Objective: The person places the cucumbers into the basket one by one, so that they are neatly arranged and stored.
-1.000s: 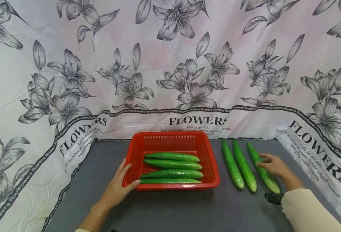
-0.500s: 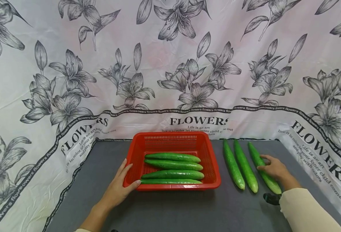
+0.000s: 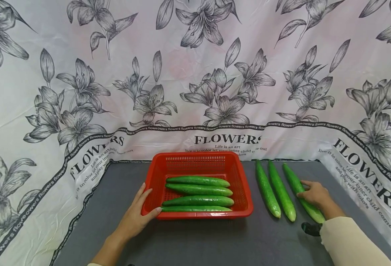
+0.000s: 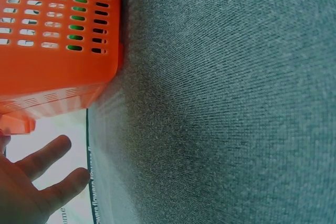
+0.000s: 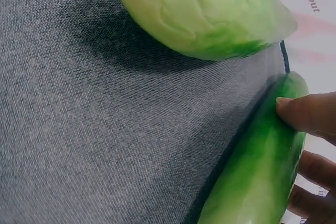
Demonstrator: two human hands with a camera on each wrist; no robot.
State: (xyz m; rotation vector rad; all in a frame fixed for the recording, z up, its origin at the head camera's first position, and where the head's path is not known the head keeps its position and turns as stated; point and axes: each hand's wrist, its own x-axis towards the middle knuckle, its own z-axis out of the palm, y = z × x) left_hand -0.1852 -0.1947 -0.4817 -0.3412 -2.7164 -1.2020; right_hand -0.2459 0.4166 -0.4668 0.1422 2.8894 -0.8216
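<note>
From the head, the right hand (image 3: pixel 315 194) is on the outer cucumber (image 3: pixel 292 178). Two more cucumbers (image 3: pixel 282 190) lie left of its fingers, not touched. The left hand (image 3: pixel 133 218) is at the corner of the red basket (image 3: pixel 195 162), thumb on the rim, fingers spread; four green cucumbers (image 3: pixel 199 189) lie inside, right of that thumb. The step looks like getting hold of one cucumber; lifting it would need a snug squeeze. Past all the fingers, the cloth (image 3: pixel 302 142) says "FLOWERS" and "Life is an art". From the left wrist, two straight fingers are apart, with tiny "flowers" words beside their tips. From the right wrist, thumb and fingers pinch the cucumber from two sides; "me out" shows above them.
</note>
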